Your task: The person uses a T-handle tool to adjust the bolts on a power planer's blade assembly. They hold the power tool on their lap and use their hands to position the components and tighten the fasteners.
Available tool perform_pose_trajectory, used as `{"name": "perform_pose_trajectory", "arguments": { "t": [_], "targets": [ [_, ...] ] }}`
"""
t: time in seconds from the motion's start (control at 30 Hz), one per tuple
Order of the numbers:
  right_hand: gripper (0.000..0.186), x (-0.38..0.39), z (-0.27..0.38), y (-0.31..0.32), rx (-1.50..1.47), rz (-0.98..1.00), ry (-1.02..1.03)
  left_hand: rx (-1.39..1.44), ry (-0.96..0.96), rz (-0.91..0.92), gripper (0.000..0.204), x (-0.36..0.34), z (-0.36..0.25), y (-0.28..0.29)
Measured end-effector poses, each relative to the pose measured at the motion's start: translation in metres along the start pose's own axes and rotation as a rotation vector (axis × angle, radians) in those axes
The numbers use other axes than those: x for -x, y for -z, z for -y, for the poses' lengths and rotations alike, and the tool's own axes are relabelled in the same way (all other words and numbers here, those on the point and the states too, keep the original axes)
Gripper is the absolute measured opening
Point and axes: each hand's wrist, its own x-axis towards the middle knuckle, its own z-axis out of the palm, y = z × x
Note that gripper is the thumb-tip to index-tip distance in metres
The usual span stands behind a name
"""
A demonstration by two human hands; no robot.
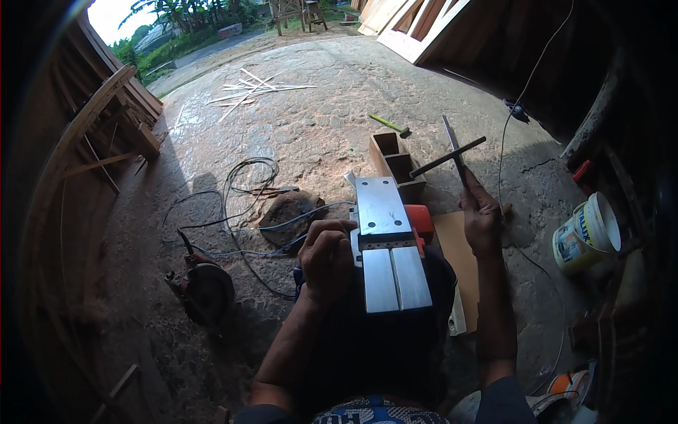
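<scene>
An electric hand planer (382, 203) lies upside down over my lap, its silvery sole plates facing up and a red body part showing at the right. My left hand (326, 258) is curled against the planer's left side, fingers closed at its edge; the grip's underside is hidden. Raised to the right of the planer, my right hand (482, 215) is closed round the lower end of a thin metal bar (452, 138). A dark bar (449, 157) crosses that metal bar above the fist; whether the two are joined, I cannot tell.
Beyond the planer stand a compartmented wooden box (387, 147) and a green-handled hammer (388, 125). A power saw (205, 290), looped cables (226, 205) and a stone block (289, 219) lie left. A brown board (455, 261) and white bucket (583, 237) are right; wood strips (258, 88) lie farther off.
</scene>
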Motion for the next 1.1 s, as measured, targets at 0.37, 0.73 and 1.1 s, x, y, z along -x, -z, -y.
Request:
{"name": "perform_pose_trajectory", "arguments": {
  "t": [0.37,0.73,1.1],
  "targets": [
    [0.035,0.222,-0.238,-0.033,0.112,0.201,-0.83,0.026,0.123,0.049,0.018,-0.027,0.002,-0.004],
    [0.024,0.158,-0.197,-0.023,-0.265,0.014,-0.685,-0.048,0.146,0.125,0.026,-0.037,-0.006,-0.001],
    [0.014,0.033,0.017,-0.055,-0.238,0.071,-0.036,-0.109,0.178,0.142,0.027,-0.04,-0.007,-0.003]
  ]
}}
